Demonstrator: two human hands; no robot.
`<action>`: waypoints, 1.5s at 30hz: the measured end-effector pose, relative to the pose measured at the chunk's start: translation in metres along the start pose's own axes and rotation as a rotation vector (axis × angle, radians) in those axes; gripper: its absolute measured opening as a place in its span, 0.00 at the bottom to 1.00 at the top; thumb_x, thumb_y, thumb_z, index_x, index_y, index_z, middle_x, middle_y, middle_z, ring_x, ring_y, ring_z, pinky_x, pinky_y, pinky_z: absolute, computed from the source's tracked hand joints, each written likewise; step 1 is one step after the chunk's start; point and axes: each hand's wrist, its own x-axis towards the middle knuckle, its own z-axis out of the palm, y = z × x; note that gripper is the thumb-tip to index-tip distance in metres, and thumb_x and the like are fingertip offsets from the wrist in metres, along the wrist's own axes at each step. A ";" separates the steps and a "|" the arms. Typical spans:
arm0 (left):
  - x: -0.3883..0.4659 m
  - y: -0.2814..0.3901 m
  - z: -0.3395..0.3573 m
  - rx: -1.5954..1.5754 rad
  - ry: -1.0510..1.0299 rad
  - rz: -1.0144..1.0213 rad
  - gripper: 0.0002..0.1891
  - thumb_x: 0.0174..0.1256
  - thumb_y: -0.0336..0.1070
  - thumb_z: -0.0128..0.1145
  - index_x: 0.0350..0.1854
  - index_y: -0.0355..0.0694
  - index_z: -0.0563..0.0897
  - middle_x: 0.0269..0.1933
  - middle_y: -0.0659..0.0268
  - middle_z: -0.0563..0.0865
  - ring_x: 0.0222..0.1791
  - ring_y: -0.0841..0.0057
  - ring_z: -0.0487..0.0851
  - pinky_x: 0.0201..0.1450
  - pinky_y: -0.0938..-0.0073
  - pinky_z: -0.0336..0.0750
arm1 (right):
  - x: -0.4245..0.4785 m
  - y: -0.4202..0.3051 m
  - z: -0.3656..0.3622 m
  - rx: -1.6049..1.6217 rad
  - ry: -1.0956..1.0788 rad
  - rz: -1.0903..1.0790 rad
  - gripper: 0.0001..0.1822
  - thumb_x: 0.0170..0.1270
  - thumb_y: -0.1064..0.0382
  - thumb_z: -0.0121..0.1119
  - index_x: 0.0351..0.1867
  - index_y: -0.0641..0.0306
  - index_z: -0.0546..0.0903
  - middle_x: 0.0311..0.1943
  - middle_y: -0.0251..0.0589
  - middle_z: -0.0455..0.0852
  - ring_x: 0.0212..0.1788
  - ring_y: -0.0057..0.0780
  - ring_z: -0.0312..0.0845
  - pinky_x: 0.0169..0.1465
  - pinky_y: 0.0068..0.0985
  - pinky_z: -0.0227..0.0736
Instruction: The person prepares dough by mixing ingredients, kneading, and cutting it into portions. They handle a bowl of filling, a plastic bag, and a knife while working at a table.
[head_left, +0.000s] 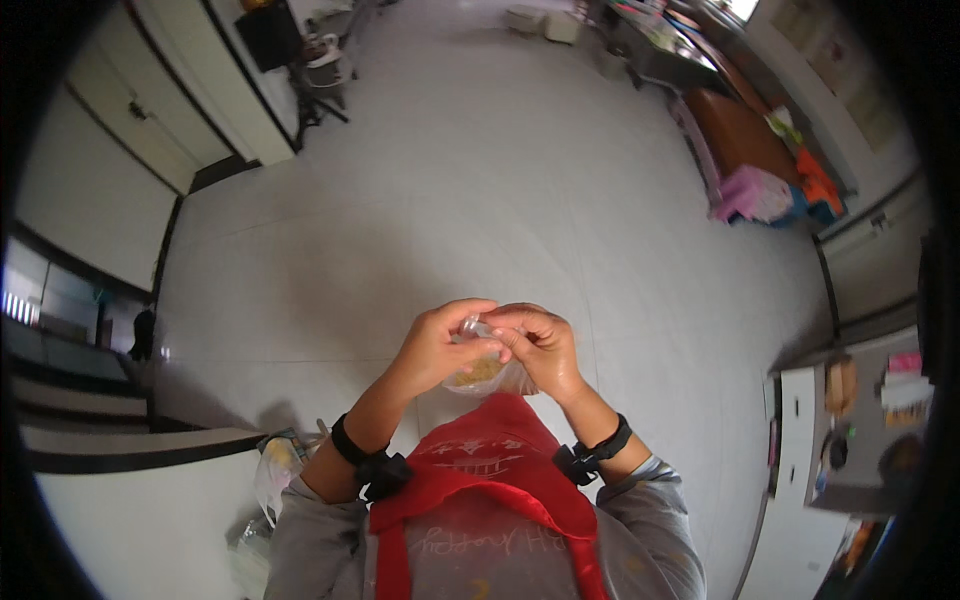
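Note:
In front of my red apron (487, 442), a clear plastic bag (480, 382) with yellowish contents hangs from my hands. My left hand (444, 341) pinches the bag's gathered top between thumb and fingers. From the other side my right hand (541, 345) grips the same top, its thumb and fingertips meeting those of the left. The fingers hide most of the bag's mouth, so whether it is knotted cannot be made out. What the yellowish contents are is too blurred to tell.
Pale tiled floor (420, 187) stretches ahead. A white cabinet (791, 450) stands to the right, a pale counter (150, 510) to the left with plastic bags (274, 476) beside it. A brown-topped bench (739, 135) with cloths is at far right; a door (142, 97) at far left.

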 end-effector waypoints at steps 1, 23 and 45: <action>0.009 0.005 -0.015 -0.014 0.028 -0.007 0.22 0.57 0.26 0.61 0.56 0.36 0.74 0.37 0.68 0.82 0.31 0.86 0.77 0.26 0.85 0.74 | 0.022 0.000 0.006 0.023 -0.030 -0.039 0.07 0.64 0.71 0.54 0.40 0.70 0.82 0.40 0.41 0.81 0.27 0.18 0.74 0.32 0.17 0.71; 0.007 0.002 -0.456 0.819 0.743 0.339 0.12 0.56 0.32 0.57 0.43 0.40 0.80 0.37 0.59 0.82 0.37 0.59 0.78 0.42 0.64 0.73 | 0.410 0.133 0.348 -0.291 -0.718 0.186 0.09 0.65 0.65 0.49 0.38 0.67 0.79 0.23 0.33 0.77 0.27 0.22 0.72 0.33 0.23 0.71; -0.295 -0.099 -0.893 0.205 1.533 0.204 0.42 0.46 0.39 0.73 0.65 0.40 0.64 0.68 0.59 0.63 0.66 0.66 0.64 0.65 0.64 0.62 | 0.547 0.219 0.997 -0.105 -1.750 0.510 0.15 0.68 0.53 0.49 0.27 0.60 0.75 0.19 0.26 0.71 0.22 0.15 0.65 0.24 0.20 0.61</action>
